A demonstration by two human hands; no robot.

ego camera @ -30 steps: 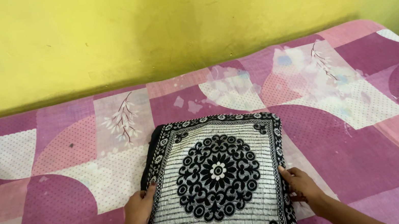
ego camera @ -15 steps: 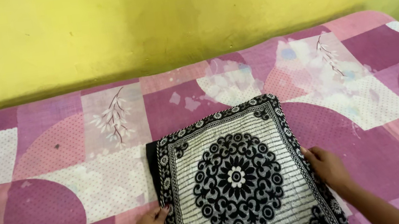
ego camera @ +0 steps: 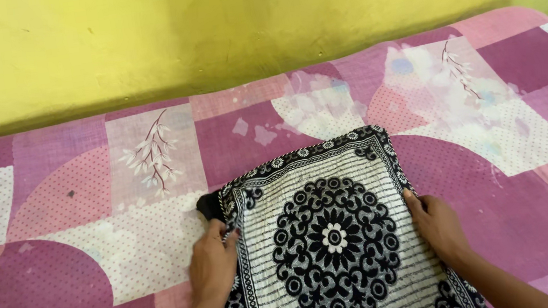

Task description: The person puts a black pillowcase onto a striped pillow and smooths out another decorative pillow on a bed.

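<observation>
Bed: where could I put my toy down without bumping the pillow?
The bed has bare sheet left of the left hand, out to the picture's edge. There is more between the cushion and the yellow wall, and right of the right hand. The middle is crowded: both hands grip the cushion's sides.

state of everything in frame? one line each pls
cushion cover: black-and-white, lying flat on the bed, turned slightly, a black corner sticking out at its upper left.
left hand: gripping the cover's left edge.
right hand: pressed on the cover's right edge.
bedsheet: pink patchwork, spread smooth.
</observation>
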